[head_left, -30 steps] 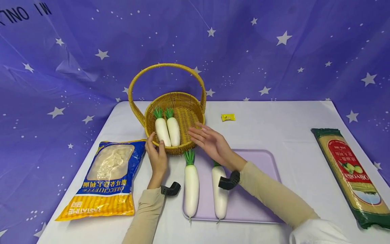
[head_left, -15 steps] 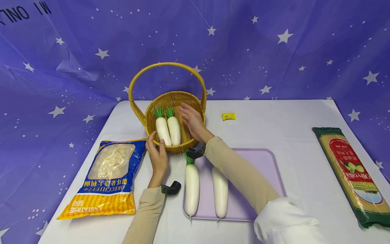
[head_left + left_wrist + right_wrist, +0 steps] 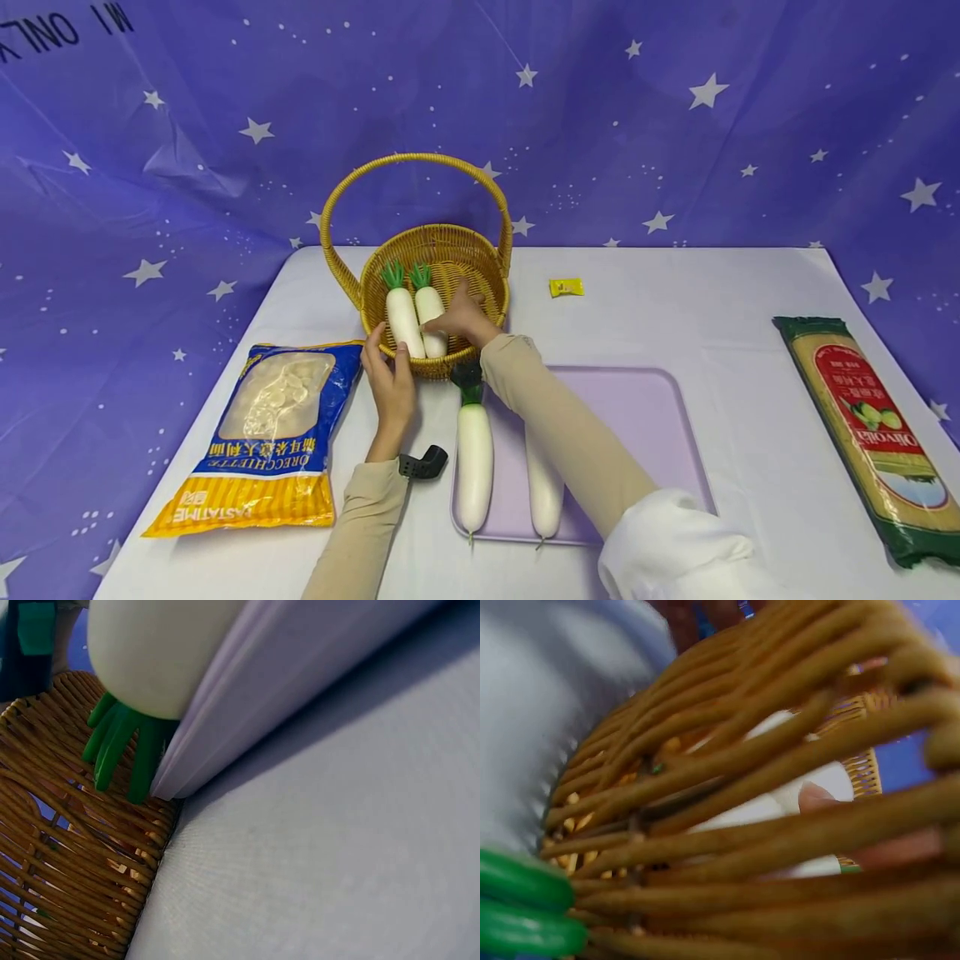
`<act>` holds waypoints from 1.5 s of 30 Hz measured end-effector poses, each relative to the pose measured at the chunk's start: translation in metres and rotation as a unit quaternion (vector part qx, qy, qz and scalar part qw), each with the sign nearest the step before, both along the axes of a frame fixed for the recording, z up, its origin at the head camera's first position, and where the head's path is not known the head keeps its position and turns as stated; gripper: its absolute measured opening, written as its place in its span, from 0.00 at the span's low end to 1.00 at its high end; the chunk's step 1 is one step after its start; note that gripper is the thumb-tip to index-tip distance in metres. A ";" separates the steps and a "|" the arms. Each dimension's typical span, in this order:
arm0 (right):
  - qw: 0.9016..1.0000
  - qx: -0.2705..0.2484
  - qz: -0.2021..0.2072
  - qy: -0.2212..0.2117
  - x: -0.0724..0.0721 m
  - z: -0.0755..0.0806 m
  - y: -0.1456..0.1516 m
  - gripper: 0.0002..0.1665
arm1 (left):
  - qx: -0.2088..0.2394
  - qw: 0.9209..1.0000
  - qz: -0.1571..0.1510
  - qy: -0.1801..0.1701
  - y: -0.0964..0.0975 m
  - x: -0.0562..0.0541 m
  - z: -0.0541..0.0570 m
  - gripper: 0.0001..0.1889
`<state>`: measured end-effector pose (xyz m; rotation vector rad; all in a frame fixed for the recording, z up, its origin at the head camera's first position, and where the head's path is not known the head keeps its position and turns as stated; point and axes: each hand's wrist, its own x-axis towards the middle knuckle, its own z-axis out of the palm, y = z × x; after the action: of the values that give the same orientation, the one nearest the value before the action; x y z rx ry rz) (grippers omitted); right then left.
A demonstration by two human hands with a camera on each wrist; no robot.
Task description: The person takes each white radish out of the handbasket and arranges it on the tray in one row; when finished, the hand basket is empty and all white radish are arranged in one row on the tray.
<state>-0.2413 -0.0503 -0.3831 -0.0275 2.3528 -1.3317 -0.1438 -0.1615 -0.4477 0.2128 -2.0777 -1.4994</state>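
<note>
Two white radishes with green tops, a left one (image 3: 404, 321) and a right one (image 3: 428, 304), lie side by side in the wicker basket (image 3: 435, 237). My left hand (image 3: 392, 396) holds the basket's front left rim, thumb and index finger at its edge. Inside the basket, my right hand (image 3: 463, 319) has its thumb across the right radish and its fingers spread to the right of it. Through the wicker, the right wrist view shows the thumb (image 3: 817, 796) against a white radish (image 3: 829, 778). Two more white radishes, one nearer the basket (image 3: 474, 467) and one partly behind my right sleeve (image 3: 545, 496), lie on the tray.
The lilac tray (image 3: 622, 400) sits in front of the basket. A blue and yellow orecchiette bag (image 3: 262, 433) lies left, a long pasta pack (image 3: 866, 425) far right. A small yellow wrapped piece (image 3: 566, 287) lies behind the tray. The basket's tall handle (image 3: 416, 157) arches above it.
My right hand has moved left from the basket's right rim into the basket, then lower, with its thumb now over the right radish. My left hand has stayed at the rim.
</note>
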 end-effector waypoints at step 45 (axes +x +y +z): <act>0.978 -0.181 0.107 0.013 -0.006 0.000 0.007 0.27 | -0.003 1.000 0.006 0.001 -0.001 -0.002 -0.004 0.23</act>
<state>-0.2475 -0.0434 -0.3835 -0.3978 2.0268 -1.6337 -0.1462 -0.1626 -0.4520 0.2214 -2.0759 -1.4841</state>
